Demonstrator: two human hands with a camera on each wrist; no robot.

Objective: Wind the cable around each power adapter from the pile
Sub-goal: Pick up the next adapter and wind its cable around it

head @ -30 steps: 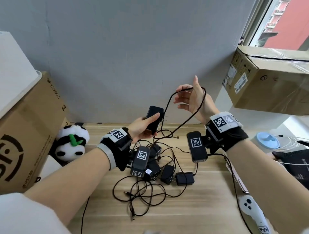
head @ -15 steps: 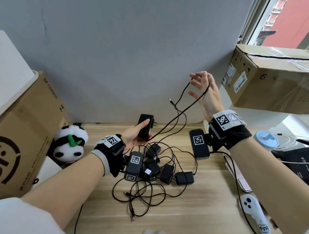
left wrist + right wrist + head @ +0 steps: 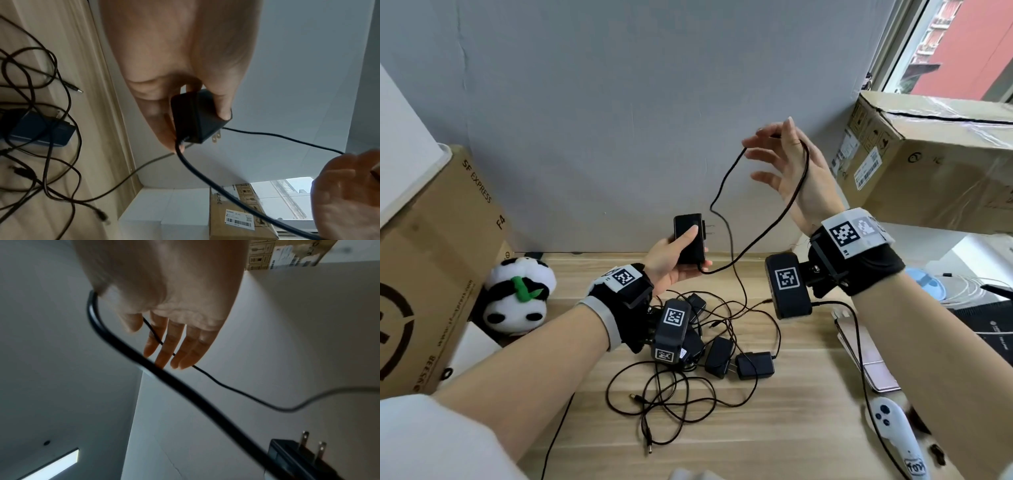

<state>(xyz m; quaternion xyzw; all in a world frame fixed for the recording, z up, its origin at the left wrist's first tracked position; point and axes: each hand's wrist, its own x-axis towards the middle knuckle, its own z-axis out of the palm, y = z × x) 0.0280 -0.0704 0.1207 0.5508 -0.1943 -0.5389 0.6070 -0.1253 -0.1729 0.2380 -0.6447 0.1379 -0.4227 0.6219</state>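
Grey wall behind, pale wooden surface (image 3: 774, 428) below. My left hand (image 3: 671, 260) clamps the power adapter (image 3: 689, 238) between thumb and fingers (image 3: 223, 105), prongs pointing right. Its cable (image 3: 767, 229) climbs to my right hand (image 3: 791, 168), fingers (image 3: 176, 345) spread loose, the cable merely draped over them. I should keep it taut and lay even turns round the adapter. Under my wrists waits the pile (image 3: 722, 353).
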